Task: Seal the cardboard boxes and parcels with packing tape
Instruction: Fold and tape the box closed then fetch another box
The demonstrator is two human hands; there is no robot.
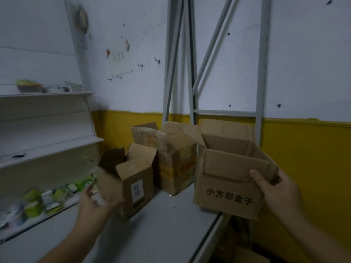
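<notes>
Three open cardboard boxes stand on a grey table (161,224). My right hand (275,190) grips the right front corner of the box printed with black characters (228,179), thumb over its rim; this box hangs partly past the table's right edge. My left hand (95,204) is blurred, fingers spread, touching the lower left side of the small box with a white label (131,185), whose flaps stand up. Behind them sits a worn box with yellow tape (176,168), flaps raised. No tape roll shows.
White shelves (47,149) on the left carry green and white packets (38,202). A grey metal rack frame (262,73) leans on the white and yellow wall behind the boxes. More cardboard (247,255) lies on the floor below the table's right edge.
</notes>
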